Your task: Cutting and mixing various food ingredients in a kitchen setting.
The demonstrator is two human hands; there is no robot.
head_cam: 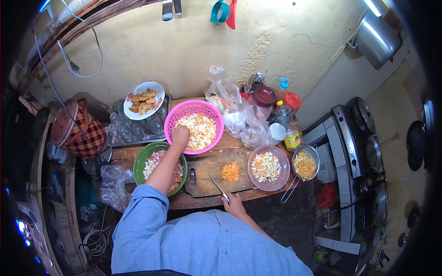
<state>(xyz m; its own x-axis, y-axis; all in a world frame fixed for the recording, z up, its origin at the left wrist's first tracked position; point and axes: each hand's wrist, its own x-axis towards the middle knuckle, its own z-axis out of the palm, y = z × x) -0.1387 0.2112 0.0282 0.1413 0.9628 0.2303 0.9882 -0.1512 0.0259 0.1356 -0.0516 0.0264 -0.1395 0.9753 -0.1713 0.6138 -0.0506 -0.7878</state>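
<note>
My left hand (181, 136) reaches over a green bowl into a pink plastic basket (221, 120). Its fingertips touch the shredded cabbage and carrot (200, 132) inside; whether they pinch any is hidden. By the front edge of the table, my right hand (235, 205) grips a kitchen knife (217, 186), its blade lying over a wooden cutting board (207, 169). On that board is a small heap of finely diced carrot (230, 171). The green bowl (137, 165), below my left forearm, contains pale cubes and pinkish chopped pieces. A clear plastic bowl (284, 162) of shredded vegetables overlaps the board's right end.
A wire strainer (306, 163) with chopped food rests at the table's right corner. Plastic bags (238, 119), jars and bottles crowd the back right. Behind left, a plate (152, 88) of fried food stands over glasses on a metal tray (138, 140). A stove (348, 145) is further right.
</note>
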